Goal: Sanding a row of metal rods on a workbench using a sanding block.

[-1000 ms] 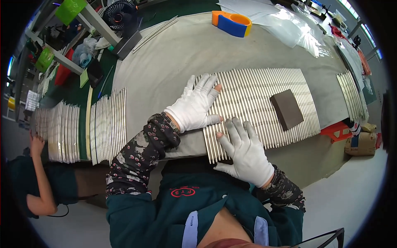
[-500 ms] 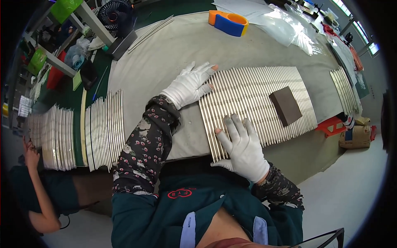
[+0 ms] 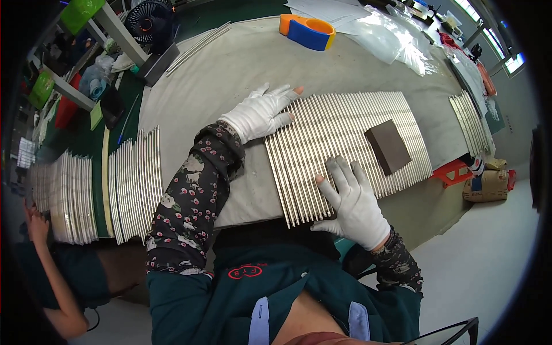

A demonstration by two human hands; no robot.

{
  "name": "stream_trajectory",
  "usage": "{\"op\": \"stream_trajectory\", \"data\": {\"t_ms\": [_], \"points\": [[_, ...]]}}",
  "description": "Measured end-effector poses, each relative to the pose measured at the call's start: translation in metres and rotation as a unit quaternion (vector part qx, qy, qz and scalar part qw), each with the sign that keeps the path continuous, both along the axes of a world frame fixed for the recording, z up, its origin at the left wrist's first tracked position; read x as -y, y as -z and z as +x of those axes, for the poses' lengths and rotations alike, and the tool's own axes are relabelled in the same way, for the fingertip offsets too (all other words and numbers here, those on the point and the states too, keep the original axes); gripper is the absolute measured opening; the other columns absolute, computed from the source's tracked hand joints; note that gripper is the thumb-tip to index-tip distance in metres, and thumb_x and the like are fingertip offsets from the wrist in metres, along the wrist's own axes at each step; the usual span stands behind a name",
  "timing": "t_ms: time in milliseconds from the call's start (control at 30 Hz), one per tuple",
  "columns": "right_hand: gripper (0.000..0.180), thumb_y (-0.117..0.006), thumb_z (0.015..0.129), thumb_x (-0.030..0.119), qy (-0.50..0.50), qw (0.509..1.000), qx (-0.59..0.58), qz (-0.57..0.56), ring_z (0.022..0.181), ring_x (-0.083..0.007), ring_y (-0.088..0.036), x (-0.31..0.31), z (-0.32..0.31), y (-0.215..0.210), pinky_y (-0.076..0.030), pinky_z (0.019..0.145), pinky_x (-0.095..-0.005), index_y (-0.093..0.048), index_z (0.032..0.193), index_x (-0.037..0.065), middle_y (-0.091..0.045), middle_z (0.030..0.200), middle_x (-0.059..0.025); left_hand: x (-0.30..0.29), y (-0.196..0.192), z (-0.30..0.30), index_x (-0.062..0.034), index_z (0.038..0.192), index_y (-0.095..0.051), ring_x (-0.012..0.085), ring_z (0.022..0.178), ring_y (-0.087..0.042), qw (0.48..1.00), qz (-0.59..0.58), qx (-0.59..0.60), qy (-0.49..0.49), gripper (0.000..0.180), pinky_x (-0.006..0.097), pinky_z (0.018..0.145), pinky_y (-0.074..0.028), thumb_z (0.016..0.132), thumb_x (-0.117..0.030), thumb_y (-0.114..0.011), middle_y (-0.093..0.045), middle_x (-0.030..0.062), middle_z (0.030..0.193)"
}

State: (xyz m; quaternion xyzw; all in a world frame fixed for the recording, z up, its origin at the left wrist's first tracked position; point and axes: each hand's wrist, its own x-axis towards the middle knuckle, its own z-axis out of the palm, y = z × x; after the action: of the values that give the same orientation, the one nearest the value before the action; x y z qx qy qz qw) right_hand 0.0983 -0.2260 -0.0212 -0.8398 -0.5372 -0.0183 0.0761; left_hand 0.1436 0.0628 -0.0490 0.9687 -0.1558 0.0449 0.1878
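A wide row of slim, shiny metal rods (image 3: 305, 155) lies side by side on the cloth-covered table before me. My left hand (image 3: 260, 112), in a white glove with some bare fingertips, rests at the row's far left corner. Its fingers are stretched out, the tips touching the rod ends. My right hand (image 3: 353, 201), gloved alike with greyed fingers, lies flat and spread over the near part of the rods, its thumb by their near ends. Neither hand grips anything. A dark brown rectangular block (image 3: 388, 147) sits on top of the rods towards the right.
More rods (image 3: 135, 184) stand in rows at left, near another person's hand (image 3: 38, 225). An orange and blue tape dispenser (image 3: 307, 32), loose thin rods (image 3: 198, 48) and clear plastic sheets (image 3: 391, 40) lie at the back. A smaller rod bundle (image 3: 468, 123) is at far right.
My right hand has slid to the right across the rods, away from their left edge. My left hand keeps its place at the corner. The whole view has shifted slightly.
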Motion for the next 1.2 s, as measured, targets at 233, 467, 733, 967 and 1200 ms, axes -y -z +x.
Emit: {"op": "stream_trajectory", "data": {"t_ms": [233,467,733,967,1200], "points": [[0.085,-0.064,0.066,0.063,-0.001,1.000,0.026,0.000,0.127,-0.0364,-0.039,-0.001,0.002,0.006,-0.030,0.106,-0.0523,-0.047,0.129,0.008,-0.044,0.133,-0.0205,0.005,0.000,0.005,-0.0237,0.147,-0.027,0.0374,0.131,-0.036,1.000,0.006,-0.011,0.014,0.056,0.049,0.114,-0.019,0.094,-0.029,-0.047,-0.036,0.0196,0.144],[0.082,-0.063,0.068,0.062,0.006,1.000,0.017,0.021,0.127,-0.0362,-0.039,-0.001,-0.002,0.009,-0.029,0.106,-0.0526,-0.048,0.127,0.008,-0.044,0.132,-0.0202,0.006,-0.001,0.002,-0.0231,0.147,-0.025,0.0333,0.133,-0.035,0.999,0.028,-0.015,0.026,0.058,0.049,0.114,-0.019,0.094,-0.026,-0.047,-0.038,0.0191,0.143],[0.083,-0.069,0.064,0.057,0.000,1.000,-0.002,0.015,0.125,-0.0360,-0.041,0.016,0.010,-0.009,-0.033,0.105,-0.0497,-0.048,0.127,0.007,-0.045,0.132,-0.0197,0.007,-0.006,0.017,-0.0221,0.148,-0.024,0.0321,0.133,-0.036,0.999,-0.007,-0.014,0.042,0.058,0.048,0.114,-0.020,0.095,-0.032,-0.046,-0.040,0.0164,0.143],[0.082,-0.065,0.065,0.058,0.025,0.999,0.020,0.021,0.124,-0.0373,-0.042,0.028,0.017,0.004,-0.034,0.104,-0.0491,-0.048,0.127,0.007,-0.045,0.131,-0.0206,0.012,0.012,0.032,-0.0303,0.147,-0.025,0.0303,0.134,-0.035,0.999,-0.015,0.001,0.051,0.053,0.047,0.116,-0.016,0.097,-0.033,-0.043,-0.037,0.0152,0.145],[0.079,-0.062,0.068,0.058,0.027,0.999,0.040,0.021,0.125,-0.0363,-0.041,0.026,0.011,0.007,-0.034,0.104,-0.0495,-0.047,0.127,0.008,-0.046,0.130,-0.0193,0.015,0.001,0.025,-0.0241,0.146,-0.028,0.0254,0.139,-0.028,0.998,0.029,-0.031,0.050,0.052,0.051,0.115,-0.012,0.097,-0.027,-0.044,-0.038,0.0071,0.147]]}}
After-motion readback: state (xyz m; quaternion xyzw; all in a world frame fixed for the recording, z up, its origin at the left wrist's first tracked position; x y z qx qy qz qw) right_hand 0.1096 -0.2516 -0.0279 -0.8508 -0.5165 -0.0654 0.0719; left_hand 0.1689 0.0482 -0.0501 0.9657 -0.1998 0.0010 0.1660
